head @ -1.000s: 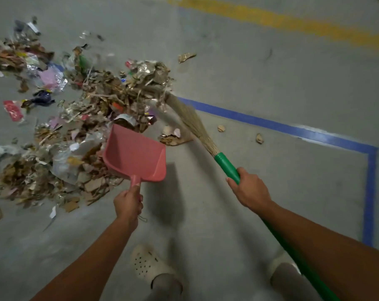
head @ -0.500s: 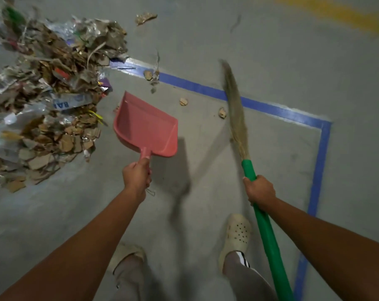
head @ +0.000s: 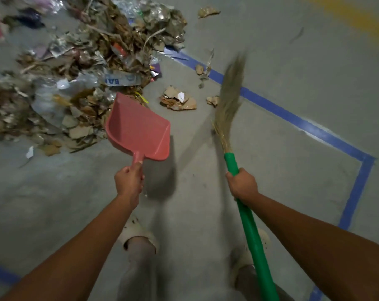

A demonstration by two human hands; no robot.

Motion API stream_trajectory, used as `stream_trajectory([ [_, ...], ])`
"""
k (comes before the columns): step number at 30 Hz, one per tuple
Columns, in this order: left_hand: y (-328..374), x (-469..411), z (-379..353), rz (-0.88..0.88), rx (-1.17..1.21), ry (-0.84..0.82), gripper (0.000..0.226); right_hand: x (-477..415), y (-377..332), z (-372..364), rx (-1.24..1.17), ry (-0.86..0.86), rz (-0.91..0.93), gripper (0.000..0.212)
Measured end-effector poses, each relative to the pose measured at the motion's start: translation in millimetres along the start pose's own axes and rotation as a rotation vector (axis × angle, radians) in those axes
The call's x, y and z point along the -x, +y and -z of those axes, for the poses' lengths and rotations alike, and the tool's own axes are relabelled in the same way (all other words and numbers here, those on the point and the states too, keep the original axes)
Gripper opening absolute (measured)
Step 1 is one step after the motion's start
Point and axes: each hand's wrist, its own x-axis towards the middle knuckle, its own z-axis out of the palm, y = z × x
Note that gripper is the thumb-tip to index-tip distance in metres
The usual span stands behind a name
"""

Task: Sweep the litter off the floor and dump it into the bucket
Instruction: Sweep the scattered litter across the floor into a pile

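Nearest, two pale shoes (head: 134,232) are seen on the floor (head: 195,213), the right one partly hidden behind the broom (head: 249,224). The broom's green handle is gripped by the right hand (head: 243,186), with the fingers wrapped fully round it; the handle's lower end is cut off by the frame edge. The stub handle of the dustpan (head: 140,131) is clasped in the left hand (head: 129,181), fingers curled tight. The pan appears to be held clear of the floor, judging by its shadow, and nothing is seen in it. The bristles are blurred, so it cannot be told whether the floor is touched.

Beyond the pan's lip the litter (head: 86,72) lies in a large heap, with a few scraps (head: 177,98) apart from it near the blue tape (head: 292,118). The task is judged barely begun: the pan is empty and almost everything remains to be swept. No bucket is in view. The heap's far and left parts are cut off and smeared.
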Motion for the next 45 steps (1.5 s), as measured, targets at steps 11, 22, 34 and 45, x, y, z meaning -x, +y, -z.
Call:
stream_trajectory([
  [11, 68.6, -63.7, 147.1, -0.021, -0.002, 0.118, 0.026, 69.2, -209.3, -67.5, 0.097, -0.135, 0.262, 0.039],
  [22, 111.2, -72.9, 191.6, -0.021, 0.038, 0.069, 0.035, 142.4, -213.6, -54.0, -0.052, 0.125, 0.169, 0.037],
  [34, 78.7, -91.3, 156.3, 0.031, 0.001, 0.102, 0.028, 87.2, -212.9, -92.8, 0.176, -0.230, 0.145, 0.037],
  [45, 124.2, -64.4, 116.5, -0.026, 0.040, 0.091, 0.043, 80.7, -210.9, 1.6, 0.267, -0.051, 0.378, 0.034],
])
